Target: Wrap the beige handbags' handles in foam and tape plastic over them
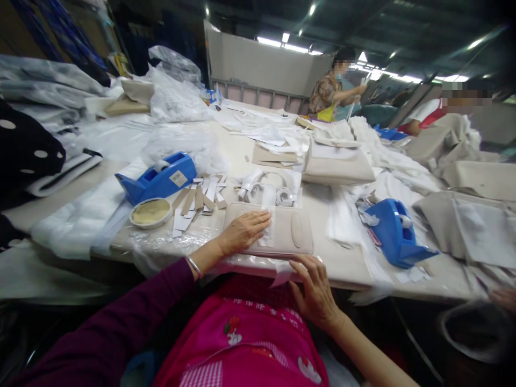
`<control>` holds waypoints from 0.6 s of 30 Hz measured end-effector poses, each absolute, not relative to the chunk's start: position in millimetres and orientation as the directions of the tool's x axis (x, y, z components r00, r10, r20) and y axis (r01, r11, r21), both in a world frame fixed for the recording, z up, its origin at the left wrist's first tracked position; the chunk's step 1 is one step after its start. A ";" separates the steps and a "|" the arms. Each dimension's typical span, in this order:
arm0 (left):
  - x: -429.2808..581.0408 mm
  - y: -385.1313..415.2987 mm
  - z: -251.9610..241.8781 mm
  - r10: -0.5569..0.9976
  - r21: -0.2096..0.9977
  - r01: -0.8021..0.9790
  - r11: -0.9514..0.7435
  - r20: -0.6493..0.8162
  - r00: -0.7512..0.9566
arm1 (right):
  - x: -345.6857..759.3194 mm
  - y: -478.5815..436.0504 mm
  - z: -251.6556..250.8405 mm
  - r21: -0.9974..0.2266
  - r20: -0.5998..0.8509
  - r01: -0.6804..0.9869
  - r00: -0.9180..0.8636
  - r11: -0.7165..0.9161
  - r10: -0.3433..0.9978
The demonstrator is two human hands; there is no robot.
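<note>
A beige handbag (284, 231) lies flat at the table's front edge, with an oval patch on its right part. A white strip (267, 215) runs across its middle, and wrapped straps (276, 194) are gathered behind it. My left hand (244, 232) rests flat on the bag, fingers stretched out together and their tips on the strip. By the bag's front right corner is my right hand (314, 287), its fingers bent and its thumb apart. The fingertips are at the bag's near edge; whether they press on it I cannot tell. Nothing shows between them.
Blue tape dispensers (163, 174) (397, 234) stand left and right. Near the left one are a round tub of yellowish paste (150, 213) and cut card strips (199, 199). Another beige bag (337, 161) stands behind. A co-worker (332, 91) is across the table.
</note>
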State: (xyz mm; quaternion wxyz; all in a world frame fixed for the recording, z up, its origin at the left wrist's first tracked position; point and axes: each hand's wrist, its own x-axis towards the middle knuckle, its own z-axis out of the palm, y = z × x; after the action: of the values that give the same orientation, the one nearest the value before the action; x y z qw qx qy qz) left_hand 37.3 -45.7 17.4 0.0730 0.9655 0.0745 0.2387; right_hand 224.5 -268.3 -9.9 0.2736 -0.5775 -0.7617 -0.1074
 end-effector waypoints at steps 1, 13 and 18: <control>37.3 -45.4 16.5 0.175 0.175 0.106 -0.979 0.453 0.874 | 222.9 -274.8 -20.8 -0.113 0.557 0.956 -0.165 0.271 0.814; 35.5 -45.9 11.3 0.165 0.188 0.082 -0.979 0.481 0.861 | 191.2 -271.5 -29.5 -0.275 0.697 0.909 -0.036 0.314 0.716; 34.3 -45.3 10.4 0.137 0.156 0.069 -0.985 0.479 0.867 | 181.2 -285.8 7.7 -0.242 0.673 0.878 -0.154 0.412 0.723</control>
State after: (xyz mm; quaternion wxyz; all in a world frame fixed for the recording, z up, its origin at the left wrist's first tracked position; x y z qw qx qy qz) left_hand 34.3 -45.3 10.4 0.0668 0.9638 0.0535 0.2524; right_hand 181.2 -285.8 7.7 0.3739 -0.5320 -0.7526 -0.1035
